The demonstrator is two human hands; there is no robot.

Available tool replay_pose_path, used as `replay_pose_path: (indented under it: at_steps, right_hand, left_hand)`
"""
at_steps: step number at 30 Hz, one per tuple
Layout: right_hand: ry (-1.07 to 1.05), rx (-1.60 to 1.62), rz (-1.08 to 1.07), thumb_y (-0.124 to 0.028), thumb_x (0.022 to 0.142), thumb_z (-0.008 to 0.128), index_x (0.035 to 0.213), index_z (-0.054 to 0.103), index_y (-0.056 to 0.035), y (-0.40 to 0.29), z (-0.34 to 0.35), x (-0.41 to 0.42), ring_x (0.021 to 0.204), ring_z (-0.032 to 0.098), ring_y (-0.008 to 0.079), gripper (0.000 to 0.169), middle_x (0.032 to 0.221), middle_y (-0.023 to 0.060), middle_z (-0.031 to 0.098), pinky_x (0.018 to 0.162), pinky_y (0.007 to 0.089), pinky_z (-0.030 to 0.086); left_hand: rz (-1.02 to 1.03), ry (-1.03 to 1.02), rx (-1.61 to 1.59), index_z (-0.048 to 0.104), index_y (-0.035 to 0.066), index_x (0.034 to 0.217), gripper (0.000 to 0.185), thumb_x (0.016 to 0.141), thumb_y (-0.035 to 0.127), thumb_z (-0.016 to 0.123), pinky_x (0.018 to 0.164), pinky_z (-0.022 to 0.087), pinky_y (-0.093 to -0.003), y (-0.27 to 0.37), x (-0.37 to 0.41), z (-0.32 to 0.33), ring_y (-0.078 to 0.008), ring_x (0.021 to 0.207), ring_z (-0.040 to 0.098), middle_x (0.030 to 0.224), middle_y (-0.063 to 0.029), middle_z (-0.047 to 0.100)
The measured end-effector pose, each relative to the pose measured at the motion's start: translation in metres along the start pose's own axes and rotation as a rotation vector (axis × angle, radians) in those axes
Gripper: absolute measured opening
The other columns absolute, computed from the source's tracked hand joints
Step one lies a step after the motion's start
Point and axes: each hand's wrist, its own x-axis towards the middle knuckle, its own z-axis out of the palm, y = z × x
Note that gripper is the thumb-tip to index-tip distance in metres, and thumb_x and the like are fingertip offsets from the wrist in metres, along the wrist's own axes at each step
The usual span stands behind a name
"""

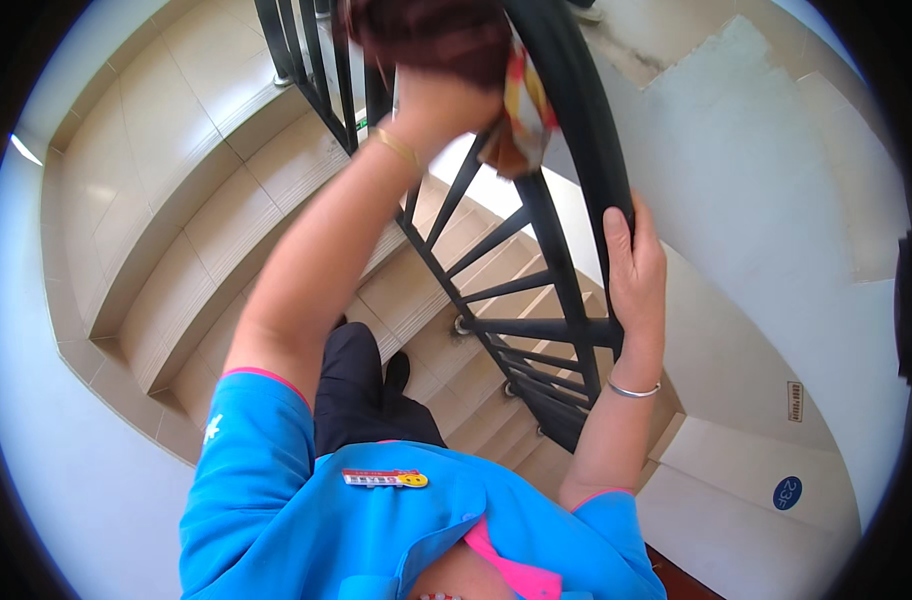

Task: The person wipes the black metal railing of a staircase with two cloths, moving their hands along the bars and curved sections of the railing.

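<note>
A black handrail (pixel 587 112) runs along the right side of the stairs. At its upper part in the picture, my left hand (pixel 448 109) holds a dark maroon cloth (pixel 433 34) against it; both are blurred, and the cloth hides the fingers. Beside that hand hangs a patterned red, yellow and white cloth (pixel 525 101) with a brown end; whether it is joined to the maroon one I cannot tell. My right hand (pixel 639 277) grips the rail closer to my body, thumb on the near side and fingers mostly hidden behind it.
Beige tiled steps (pixel 238 180) with grooved edges lie to the left, and a lower flight (pixel 493 247) shows through the black balusters (pixel 512 289). My dark shoe (pixel 398 371) is on a step. A blue floor sign (pixel 787 493) is on the white wall at right.
</note>
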Motion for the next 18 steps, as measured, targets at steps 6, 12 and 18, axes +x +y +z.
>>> replay_pose_path:
  at_steps: [6,12,18]
  right_hand:
    - [0.270,-0.411,-0.523,-0.033,0.092,0.069,0.146,0.046,-0.0120,-0.060,0.051,0.062,0.107,0.062,0.0352,0.063,0.123,0.0193,0.061,0.091,0.0386,0.050]
    - [0.015,-0.154,-0.334,-0.030,0.093,0.067,0.145,0.041,-0.0044,-0.109,0.049,0.111,0.101,0.066,0.0429,0.064,0.117,0.0297,0.063,0.083,0.0441,0.054]
    - [0.187,0.044,-0.587,-0.016,0.094,0.066,0.141,0.045,0.0067,-0.078,0.066,0.102,0.107,0.065,0.0246,0.056,0.116,0.0234,0.065,0.093,0.0310,0.049]
  left_hand:
    - [-0.051,0.045,-0.057,0.061,0.005,0.121,0.049,0.080,0.032,0.064,0.108,0.030,-0.0524,0.023,-0.020,0.020,-0.0414,0.123,0.046,0.126,-0.0195,0.058]
    - [-0.053,-0.509,-0.778,0.044,0.004,0.144,0.067,0.082,0.017,0.068,0.117,0.027,-0.0480,0.136,-0.216,0.076,-0.0414,0.137,0.037,0.146,-0.0232,0.043]
    - [-0.186,-0.469,-1.026,0.045,0.006,0.141,0.076,0.073,0.023,0.075,0.103,0.044,-0.0467,0.107,-0.206,0.062,-0.0390,0.121,0.054,0.133,-0.0200,0.056]
